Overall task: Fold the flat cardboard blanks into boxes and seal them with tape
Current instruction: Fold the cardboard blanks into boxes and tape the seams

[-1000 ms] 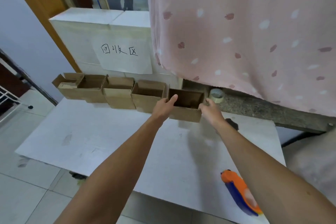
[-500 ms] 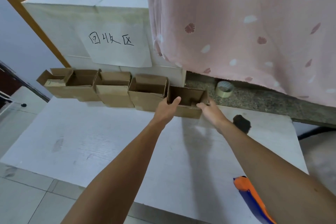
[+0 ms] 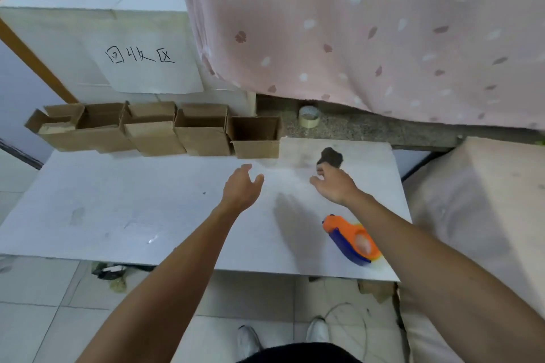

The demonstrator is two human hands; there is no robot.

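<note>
Down by the person's white shoes [image 3: 317,330], a brown scrap [image 3: 377,289] pokes out under the near right corner of the table [image 3: 118,200]. It may be cardboard, but I can't tell. I see no flat blank anywhere on the white top.

Nearest on it is the orange-and-blue tape dispenser [image 3: 351,240], toward the right edge. Its long axis runs from far-left to near-right, and it lies just beside the right forearm. Beyond it both hands hover over the bare middle, grasping nothing. The left hand [image 3: 240,188] is spread and relaxed, and the right hand [image 3: 334,186] is loose, fingers slightly curled.

The right hand is plainly the nearer to the dispenser, which lies back toward the person, so I'd judge that taking it means drawing that arm in. Nothing stands between them.

Just past the right fingertips is a dark patch [image 3: 331,156]. Further on, a row of brown cardboard boxes [image 3: 147,132] stands side by side along the far edge, tops open. The end box [image 3: 255,138] is straight ahead of the left hand and apart from it.

Behind, a roll of tape [image 3: 309,116] rests on a stone ledge [image 3: 368,127]. To its left is a white block [image 3: 73,38] with a handwritten paper sign [image 3: 141,56], and a pink curtain [image 3: 354,23] hangs above.
</note>
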